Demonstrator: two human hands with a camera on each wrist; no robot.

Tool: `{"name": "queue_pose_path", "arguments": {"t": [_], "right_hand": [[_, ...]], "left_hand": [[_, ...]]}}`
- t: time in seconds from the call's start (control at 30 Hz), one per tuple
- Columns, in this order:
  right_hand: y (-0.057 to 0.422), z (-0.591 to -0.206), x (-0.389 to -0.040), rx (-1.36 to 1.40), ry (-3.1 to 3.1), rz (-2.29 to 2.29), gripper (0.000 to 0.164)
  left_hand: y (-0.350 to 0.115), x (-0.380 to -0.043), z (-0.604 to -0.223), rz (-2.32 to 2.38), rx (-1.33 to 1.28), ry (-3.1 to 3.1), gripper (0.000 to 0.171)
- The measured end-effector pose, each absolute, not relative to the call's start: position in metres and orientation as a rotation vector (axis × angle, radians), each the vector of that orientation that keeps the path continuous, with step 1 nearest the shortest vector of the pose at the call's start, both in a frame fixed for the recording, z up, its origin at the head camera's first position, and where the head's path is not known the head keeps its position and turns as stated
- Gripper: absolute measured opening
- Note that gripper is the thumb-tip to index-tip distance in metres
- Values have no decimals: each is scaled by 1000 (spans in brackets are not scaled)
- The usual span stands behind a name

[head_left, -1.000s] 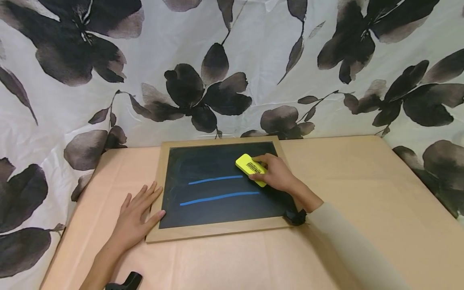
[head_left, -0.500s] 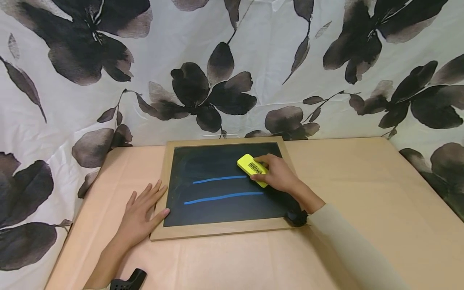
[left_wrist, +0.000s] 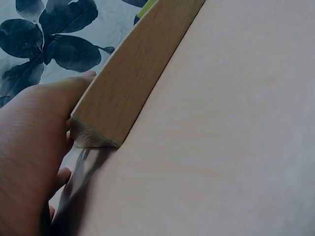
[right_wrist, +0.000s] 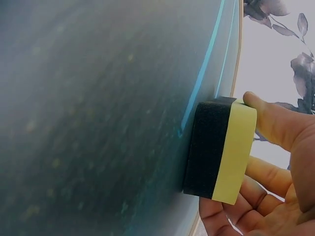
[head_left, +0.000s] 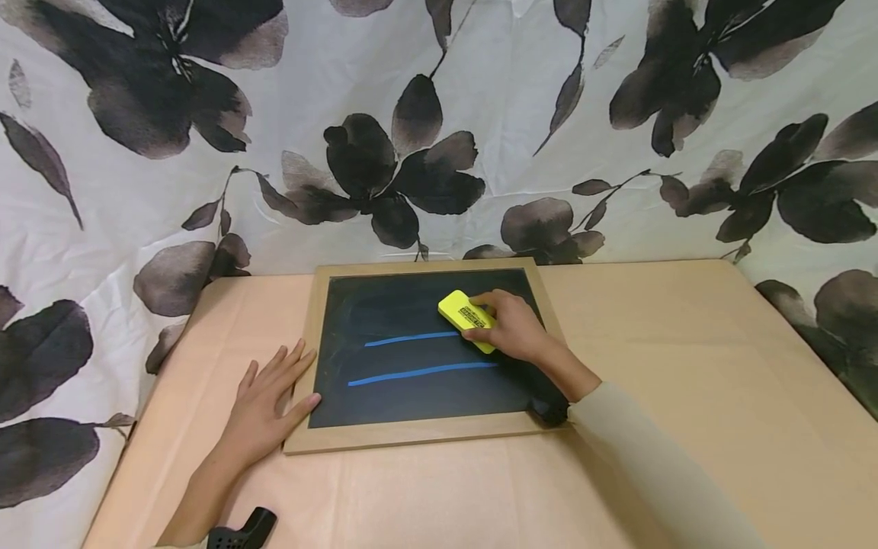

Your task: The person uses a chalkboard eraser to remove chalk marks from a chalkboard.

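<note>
A wood-framed chalkboard [head_left: 411, 404] lies on the table, with two blue lines [head_left: 421, 374] drawn across it. My right hand [head_left: 511, 324] grips a yellow board eraser [head_left: 458, 309] between thumb and fingers. In the right wrist view, the black felt side of the eraser [right_wrist: 209, 147] faces the board surface, right at the ends of the lines. The eraser covers the right end of the upper line in the head view. My left hand [head_left: 264, 412] lies with fingers spread at the left side of the frame, the thumb on its edge. In the left wrist view that hand [left_wrist: 29, 147] is beside the frame corner [left_wrist: 118, 88].
The pale wood-coloured table [head_left: 658, 328] extends on both sides of the board. Behind it hangs a white cloth [head_left: 507, 99] with dark flowers. Black wrist devices show on the left wrist [head_left: 243, 530] and right wrist [head_left: 549, 412].
My right hand has shifted slightly left with the eraser over the last half second, covering a bit more of the upper line. The left hand stays at the frame.
</note>
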State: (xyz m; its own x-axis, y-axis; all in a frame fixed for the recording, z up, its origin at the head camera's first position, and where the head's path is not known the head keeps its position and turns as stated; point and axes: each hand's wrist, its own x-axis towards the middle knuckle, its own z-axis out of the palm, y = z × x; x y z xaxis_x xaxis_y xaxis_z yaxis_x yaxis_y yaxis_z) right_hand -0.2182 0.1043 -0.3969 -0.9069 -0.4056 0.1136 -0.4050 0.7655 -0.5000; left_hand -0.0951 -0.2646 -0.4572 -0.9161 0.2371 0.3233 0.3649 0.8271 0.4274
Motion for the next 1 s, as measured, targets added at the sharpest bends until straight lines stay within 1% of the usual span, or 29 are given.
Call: {"name": "queue_pose_path", "arguments": {"t": [0.53, 1.0], "right_hand": [[73, -390, -221, -657, 2934, -753, 60], [36, -388, -221, -729, 2920, -714, 59]], "left_hand": [[-268, -101, -451, -744, -472, -2756, 62], [-271, -106, -452, -752, -473, -2781, 64]]}}
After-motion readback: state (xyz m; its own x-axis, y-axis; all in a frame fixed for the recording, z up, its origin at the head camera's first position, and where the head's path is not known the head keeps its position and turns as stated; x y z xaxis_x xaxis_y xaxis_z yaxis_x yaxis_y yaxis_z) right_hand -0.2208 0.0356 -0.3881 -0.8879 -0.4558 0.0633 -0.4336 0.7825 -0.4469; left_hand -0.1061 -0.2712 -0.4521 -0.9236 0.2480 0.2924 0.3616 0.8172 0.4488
